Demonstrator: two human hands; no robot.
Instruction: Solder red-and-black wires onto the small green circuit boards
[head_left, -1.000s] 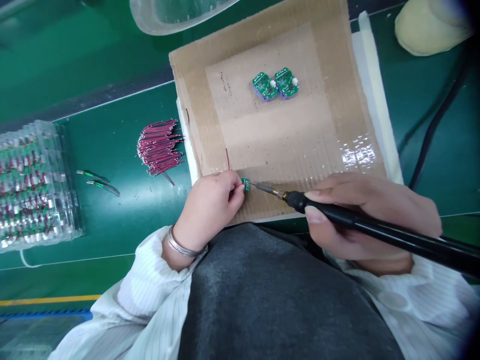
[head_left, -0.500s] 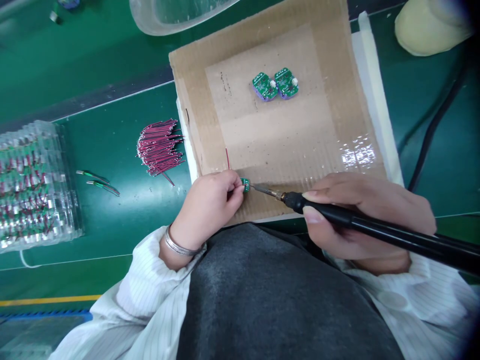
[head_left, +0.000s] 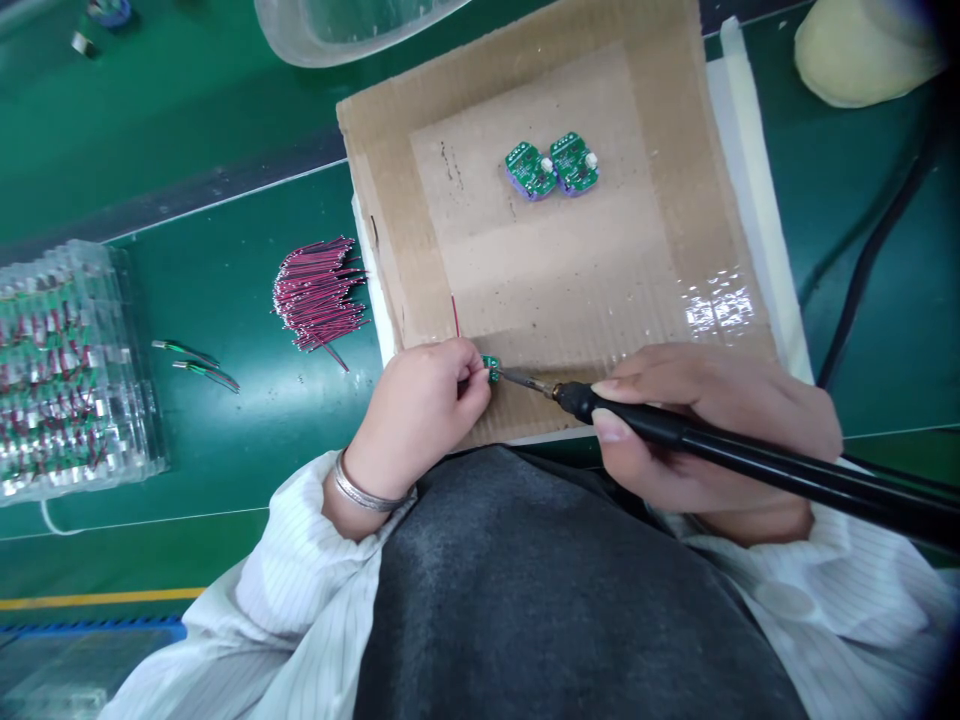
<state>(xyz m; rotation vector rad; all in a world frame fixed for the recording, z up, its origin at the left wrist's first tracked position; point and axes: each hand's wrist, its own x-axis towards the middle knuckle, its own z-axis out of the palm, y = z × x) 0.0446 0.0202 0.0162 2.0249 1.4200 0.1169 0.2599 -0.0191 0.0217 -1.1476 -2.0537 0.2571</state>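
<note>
My left hand [head_left: 431, 400] is closed in a pinch near the cardboard's front edge. A small green circuit board [head_left: 491, 367] pokes out past its fingertips; the rest of the board is hidden. One red wire [head_left: 455, 315] rises from behind the same hand, its lower end out of sight. My right hand [head_left: 720, 430] is wrapped round a black-handled soldering iron [head_left: 660, 420]. The iron's tip points left and is at the board's right edge; whether it touches cannot be made out. Two green circuit boards with white connectors [head_left: 531, 171] lie side by side farther back.
The taped cardboard sheet [head_left: 570, 260] covers the work spot. To its left lie a bundle of red and black wires [head_left: 319, 295], two thin wired pieces [head_left: 206, 376] and stacked clear trays [head_left: 75, 370]. A translucent bin [head_left: 352, 35] stands behind, and a black cable [head_left: 870, 270] runs at right.
The right hand and the soldering iron have shifted slightly left. My left hand stays nearly in place with the small circuit board.
</note>
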